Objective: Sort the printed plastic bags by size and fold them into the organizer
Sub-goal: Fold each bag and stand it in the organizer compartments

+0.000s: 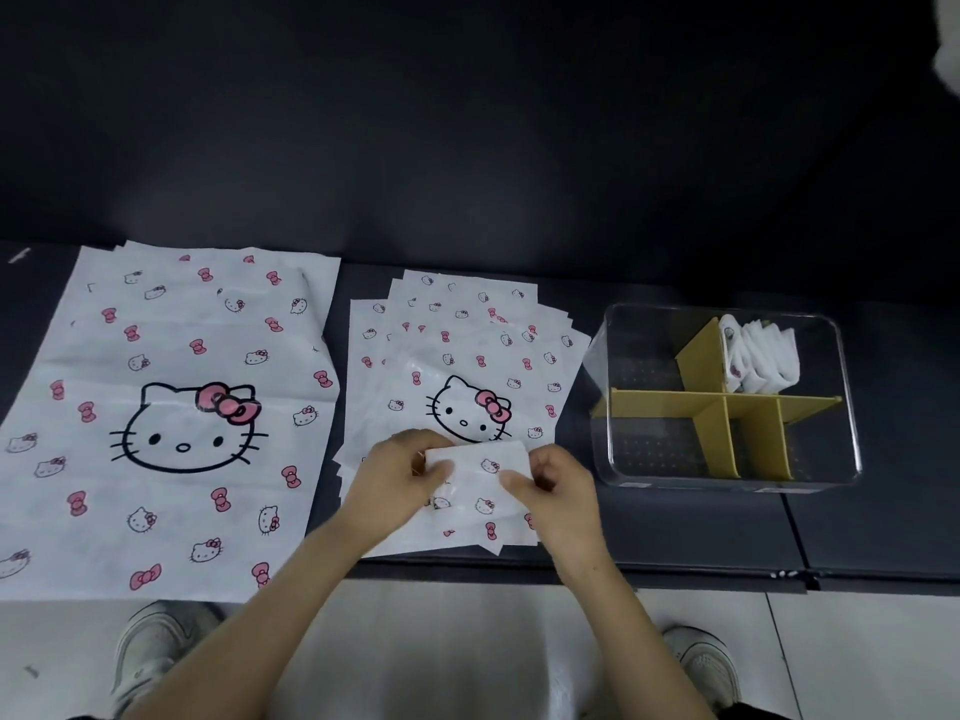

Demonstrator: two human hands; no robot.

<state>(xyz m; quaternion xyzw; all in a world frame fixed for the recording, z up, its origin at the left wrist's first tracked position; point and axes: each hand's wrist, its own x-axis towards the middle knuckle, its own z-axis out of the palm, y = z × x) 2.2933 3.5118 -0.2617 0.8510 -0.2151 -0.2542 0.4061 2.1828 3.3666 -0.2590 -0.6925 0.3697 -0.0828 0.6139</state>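
Observation:
Large white bags printed with cat faces and pink bows (171, 407) lie stacked flat at the left of the dark table. A fanned pile of medium bags (467, 356) sits in the middle. Over that pile's near end, my left hand (400, 475) and my right hand (556, 485) each pinch an end of a small folded bag (483, 470). At the right stands a clear organizer (852, 418) with yellow dividers (701, 402). Several folded white bags (758, 361) stand in its far right compartment.
The dark table's front edge (675, 576) runs across just past my hands. Below it is a pale tiled floor with my two shoes (156, 646). A dark wall rises behind the table.

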